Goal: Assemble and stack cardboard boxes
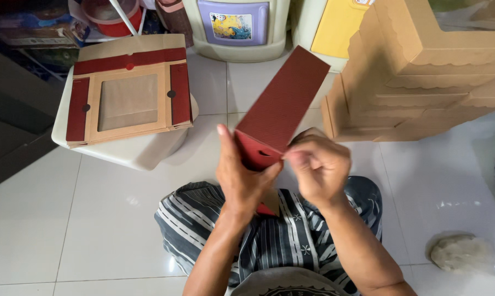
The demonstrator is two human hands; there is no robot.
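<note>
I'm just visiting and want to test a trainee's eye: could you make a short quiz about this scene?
1. True or false: both hands, left hand and right hand, grip the red cardboard piece.
2. What lies on the white stool? A) a flat box with a window B) a bowl
3. What covers the floor?

Key: 1 true; 2 A; 3 white tiles.

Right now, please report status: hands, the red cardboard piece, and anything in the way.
Left hand and right hand both grip red cardboard piece. Held above lap, tilted away. Nothing between hands.
</note>
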